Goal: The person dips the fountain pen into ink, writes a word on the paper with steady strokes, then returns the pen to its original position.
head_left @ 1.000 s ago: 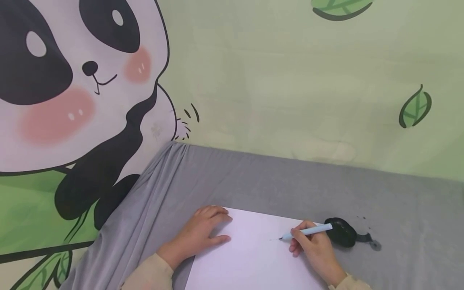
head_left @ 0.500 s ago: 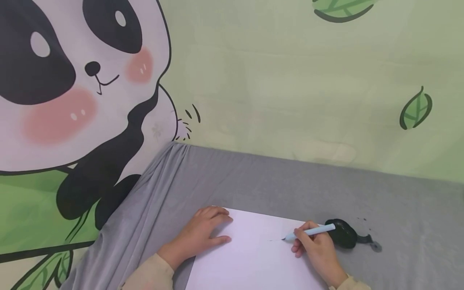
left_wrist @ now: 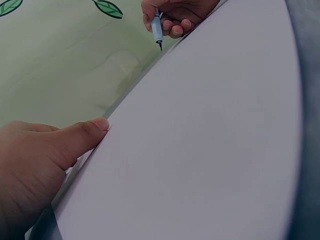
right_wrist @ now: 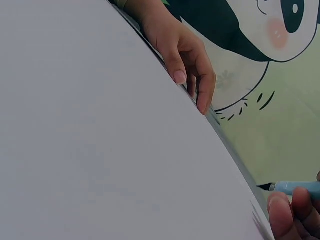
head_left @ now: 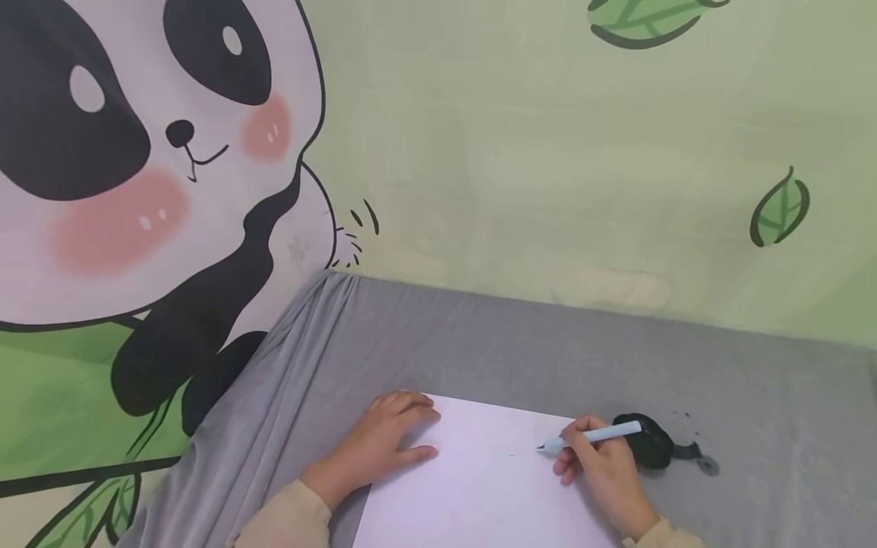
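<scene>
A sheet of white paper point(head_left: 473, 495) lies on the grey cloth. My left hand point(head_left: 384, 438) rests on its left part, fingers and thumb spread and pressing lightly. My right hand point(head_left: 606, 472) pinches a light blue brush pen point(head_left: 613, 432) between thumb and fingers, slanted, over the right side of the sheet. In the right wrist view, the dark pointed tip of the brush pen point(right_wrist: 295, 188) shows. Left of the tip, a short faint line point(head_left: 512, 454) marks the paper. In the left wrist view the left thumb point(left_wrist: 92, 131) lies along the sheet.
Just behind the right hand sits a glossy black oval object point(head_left: 651, 441), with a dark smear point(head_left: 688, 452) on the cloth beside it. Grey cloth point(head_left: 479, 335) covers the surface back to a green wall point(head_left: 534, 175) printed with a panda point(head_left: 205, 228).
The right hand has shifted slightly right with the brush pen, whose tip has moved away from the faint line. The left hand stays on the paper.
</scene>
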### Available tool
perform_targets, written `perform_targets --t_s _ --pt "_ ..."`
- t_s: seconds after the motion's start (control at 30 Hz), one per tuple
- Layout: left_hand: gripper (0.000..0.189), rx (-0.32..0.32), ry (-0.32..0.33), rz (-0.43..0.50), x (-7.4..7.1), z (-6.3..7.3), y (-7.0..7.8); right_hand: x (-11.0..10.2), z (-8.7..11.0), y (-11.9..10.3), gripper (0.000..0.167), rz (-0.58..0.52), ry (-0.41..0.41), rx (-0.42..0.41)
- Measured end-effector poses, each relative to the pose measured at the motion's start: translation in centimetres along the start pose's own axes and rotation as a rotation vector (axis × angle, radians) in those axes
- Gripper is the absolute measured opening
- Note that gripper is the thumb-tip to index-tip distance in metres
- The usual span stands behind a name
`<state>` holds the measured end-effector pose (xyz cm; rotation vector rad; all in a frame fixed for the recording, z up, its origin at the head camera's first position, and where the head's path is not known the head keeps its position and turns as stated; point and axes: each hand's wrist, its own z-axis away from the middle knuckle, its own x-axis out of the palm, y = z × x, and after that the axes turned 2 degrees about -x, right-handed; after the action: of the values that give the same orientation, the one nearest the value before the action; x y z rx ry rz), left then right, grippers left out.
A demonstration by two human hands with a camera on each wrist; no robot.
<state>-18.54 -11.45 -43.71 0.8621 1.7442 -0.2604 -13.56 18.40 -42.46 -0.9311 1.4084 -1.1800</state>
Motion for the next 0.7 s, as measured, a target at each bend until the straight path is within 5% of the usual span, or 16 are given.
perform_targets --t_s 0.4,0.7 --pt "0.039 0.006 0.011 -0.007 -0.1 0.0 -0.1 -1.7 0.3 -2.9 0.028 0.088 -0.194 -0.079" --pt "0.042 -0.003 -0.005 0.009 -0.2 -0.1 -0.1 -0.2 0.8 -3.7 0.022 0.067 -0.155 -0.133"
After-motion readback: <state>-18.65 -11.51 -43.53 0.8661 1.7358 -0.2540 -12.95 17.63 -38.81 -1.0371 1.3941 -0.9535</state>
